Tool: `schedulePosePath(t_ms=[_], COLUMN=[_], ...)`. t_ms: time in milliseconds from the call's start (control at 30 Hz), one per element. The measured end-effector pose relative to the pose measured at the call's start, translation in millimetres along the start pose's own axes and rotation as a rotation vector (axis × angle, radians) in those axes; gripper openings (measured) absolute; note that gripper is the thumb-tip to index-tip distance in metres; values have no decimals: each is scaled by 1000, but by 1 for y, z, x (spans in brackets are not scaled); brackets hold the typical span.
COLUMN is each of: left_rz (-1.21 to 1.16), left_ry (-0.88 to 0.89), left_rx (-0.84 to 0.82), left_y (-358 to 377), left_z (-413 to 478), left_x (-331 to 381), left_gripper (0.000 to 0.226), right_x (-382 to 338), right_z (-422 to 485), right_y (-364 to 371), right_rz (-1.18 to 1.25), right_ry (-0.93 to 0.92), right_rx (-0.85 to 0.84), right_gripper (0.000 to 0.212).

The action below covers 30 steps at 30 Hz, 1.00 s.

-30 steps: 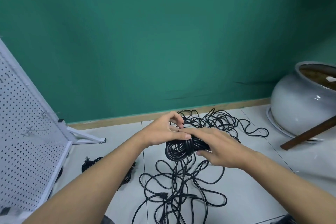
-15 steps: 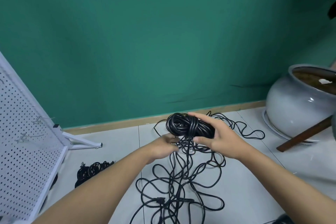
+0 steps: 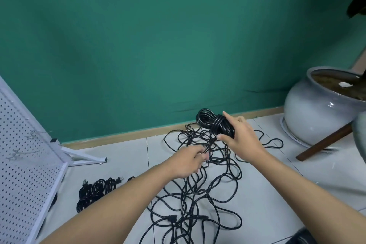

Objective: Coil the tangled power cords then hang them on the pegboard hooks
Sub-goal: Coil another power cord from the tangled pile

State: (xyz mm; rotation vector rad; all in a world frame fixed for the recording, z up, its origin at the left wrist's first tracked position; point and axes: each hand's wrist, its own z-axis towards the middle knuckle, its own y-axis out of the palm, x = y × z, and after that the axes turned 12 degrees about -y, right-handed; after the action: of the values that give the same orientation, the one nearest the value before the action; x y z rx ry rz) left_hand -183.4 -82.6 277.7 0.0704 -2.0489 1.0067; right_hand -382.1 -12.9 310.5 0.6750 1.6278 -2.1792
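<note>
Black tangled power cords (image 3: 198,200) sprawl on the tiled floor (image 3: 126,156). Left hand (image 3: 188,161) has its grip pinched on one strand; right hand (image 3: 241,138) curls its grip round a black wound coil (image 3: 210,123) above them. Tugging that strand may cinch knots in the loops. Farther off, a grey glazed pot (image 3: 309,113) holds brown soil (image 3: 332,87).

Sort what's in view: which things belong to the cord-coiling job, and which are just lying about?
Job: coiled bundle in right hand; tangled cords on floor, left hand pinching a strand; pegboard with hooks; cord bundles beside it.
Lying about: grey planter; brown pole beside it.
</note>
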Motion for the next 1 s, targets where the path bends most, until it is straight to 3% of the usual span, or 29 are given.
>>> schedulePosePath(t_ms=[233, 367, 433, 567, 700, 800, 1000], left_rz=[502, 433, 288, -10, -23, -89, -116], left_ry=[373, 562, 530, 318, 283, 202, 221], left_rx=[465, 429, 411, 493, 633, 608, 492], left_y=[-36, -49, -55, -63, -67, -67, -66], left_z=[-4, -10, -9, -8, -13, -17, -22], left_x=[21, 26, 24, 10, 9, 13, 8], left_gripper=[27, 18, 19, 32, 52, 51, 31], right_x=[-5, -25, -28, -31, -35, -32, -30], right_z=[1, -8, -13, -19, -20, -19, -18], right_y=[4, 8, 11, 8, 8, 8, 10], right_rz=[-161, -193, -69, 90, 71, 56, 59], right_ry=[-52, -283, -305, -296, -387, -438, -480], right_rx=[-169, -399, -469, -374, -328, -280, -271], right_gripper=[81, 44, 40, 75, 94, 94, 84])
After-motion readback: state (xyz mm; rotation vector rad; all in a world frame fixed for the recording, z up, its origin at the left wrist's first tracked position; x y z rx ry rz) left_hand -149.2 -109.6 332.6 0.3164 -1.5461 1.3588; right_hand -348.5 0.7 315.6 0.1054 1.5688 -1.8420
